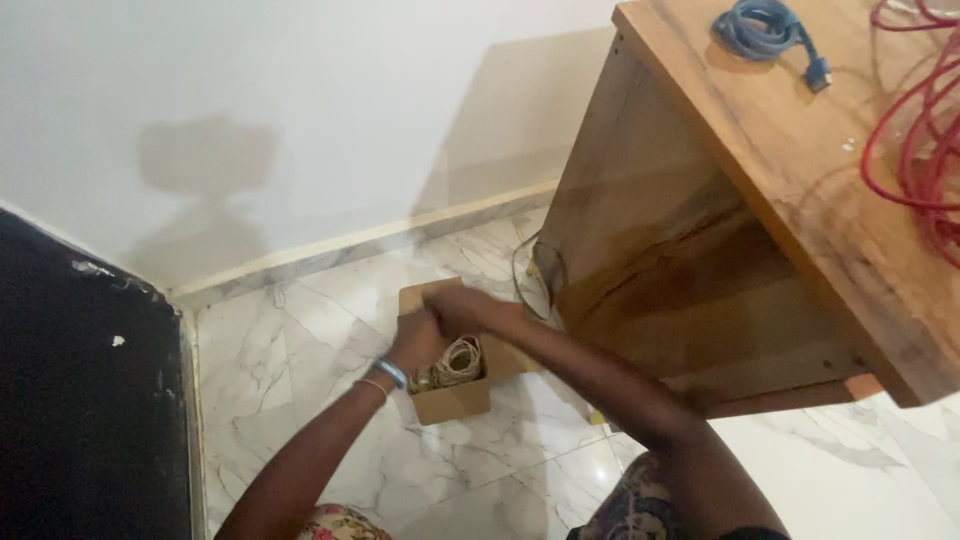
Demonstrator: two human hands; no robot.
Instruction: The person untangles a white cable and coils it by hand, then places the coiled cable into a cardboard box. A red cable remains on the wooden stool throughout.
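Observation:
A small open cardboard box (pixel 452 402) sits on the marble floor, holding coiled pale cables (pixel 458 362). My left hand (pixel 417 338), with a blue bangle at the wrist, reaches into the box from the left. My right hand (pixel 462 308) comes in from the right over the box's far side. Both hands meet above the coils, fingers curled; whether they grip a cable I cannot tell.
A wooden table (pixel 800 200) stands at the right, with a coiled blue cable (pixel 765 30) and a red cable (pixel 920 140) on top. A thin wire loop (pixel 530 280) hangs by its side. A white wall is behind, and a dark panel (pixel 90 400) at the left.

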